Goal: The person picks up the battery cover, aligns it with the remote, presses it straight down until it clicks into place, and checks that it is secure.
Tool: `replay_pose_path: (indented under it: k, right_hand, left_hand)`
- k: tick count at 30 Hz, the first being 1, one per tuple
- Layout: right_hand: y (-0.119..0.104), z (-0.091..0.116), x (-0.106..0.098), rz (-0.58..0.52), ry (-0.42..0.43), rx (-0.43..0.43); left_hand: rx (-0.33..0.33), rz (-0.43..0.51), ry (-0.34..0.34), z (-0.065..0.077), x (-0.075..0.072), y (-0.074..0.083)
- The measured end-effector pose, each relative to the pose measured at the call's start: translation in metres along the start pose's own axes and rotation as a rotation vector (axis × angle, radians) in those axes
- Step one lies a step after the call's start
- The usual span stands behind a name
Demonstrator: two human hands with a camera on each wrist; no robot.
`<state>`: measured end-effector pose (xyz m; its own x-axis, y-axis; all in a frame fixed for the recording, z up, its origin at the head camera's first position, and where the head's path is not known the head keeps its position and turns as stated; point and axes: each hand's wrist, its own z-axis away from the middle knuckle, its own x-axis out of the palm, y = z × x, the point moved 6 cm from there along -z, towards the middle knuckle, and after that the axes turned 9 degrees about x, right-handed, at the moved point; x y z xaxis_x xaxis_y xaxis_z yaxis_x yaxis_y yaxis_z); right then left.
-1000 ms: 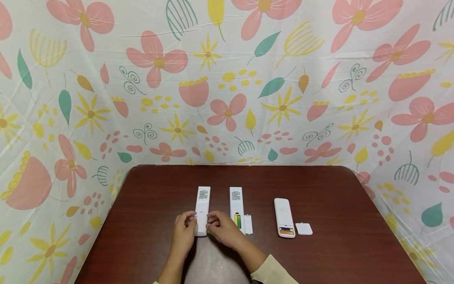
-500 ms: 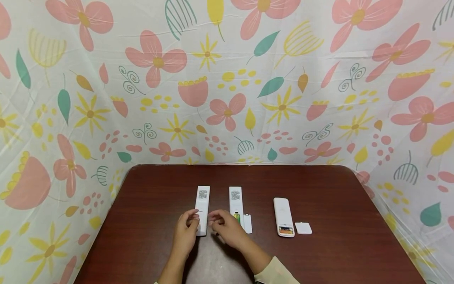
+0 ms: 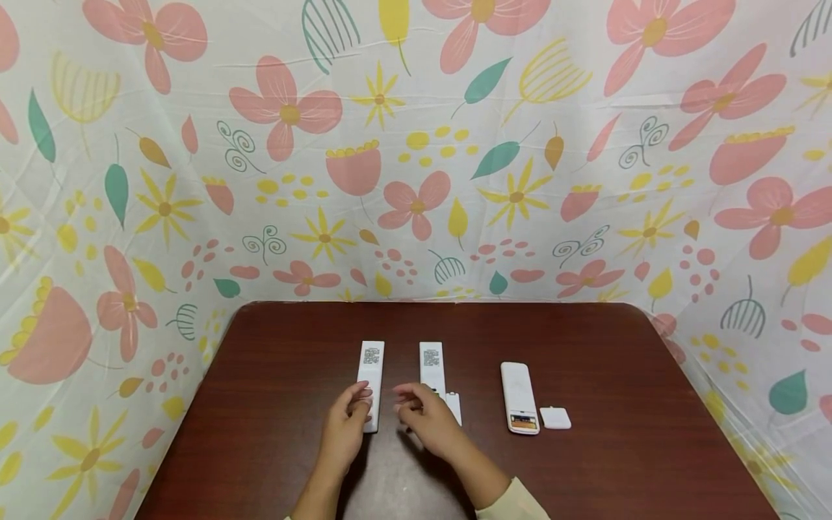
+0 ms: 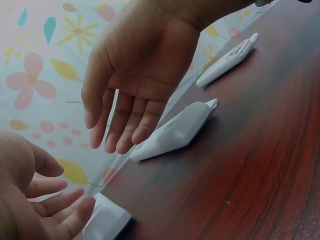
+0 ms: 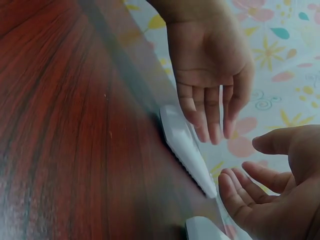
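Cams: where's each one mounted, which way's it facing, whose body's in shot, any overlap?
Head: on the head, facing forward and down at the table and floral cloth; shows left hand, right hand, both forearms, beige sleeve.
Left wrist: on that wrist, picture tilted, facing rightward past the middle remote to the right remote; left hand lower left, right hand above.
Right wrist: on that wrist, tilted, facing leftward to the left remote; right hand lower right, left hand above.
Wrist views share: both hands, left remote.
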<state>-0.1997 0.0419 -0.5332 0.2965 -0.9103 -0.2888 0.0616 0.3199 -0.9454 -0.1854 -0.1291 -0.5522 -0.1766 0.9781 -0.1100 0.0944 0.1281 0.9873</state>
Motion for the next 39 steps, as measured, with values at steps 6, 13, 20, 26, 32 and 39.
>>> replay_pose_path:
  k: [6,13,20,26,32,39]
  right_hand:
    - [0.000,0.004,-0.009,0.026,0.041,-0.015]
    - [0.004,0.006,-0.021,0.033,0.086,-0.047]
    - [0.009,0.006,-0.032,0.060,0.117,-0.009]
    - [0.012,0.006,-0.043,0.077,0.166,0.008]
    - [0.018,0.005,-0.054,0.087,0.207,0.032]
    - [0.026,0.006,-0.065,0.126,0.250,0.077]
  left_hand:
    - [0.004,0.022,-0.038,0.000,0.007,0.001]
    - [0.021,0.020,-0.082,0.003,0.014,0.003]
    - [0.030,0.049,-0.129,0.005,0.022,0.003]
    - [0.018,0.043,-0.156,0.006,0.029,0.001]
    - [-0.001,0.009,-0.172,0.008,0.034,-0.001]
    - [-0.004,-0.004,-0.188,0.010,0.038,-0.002]
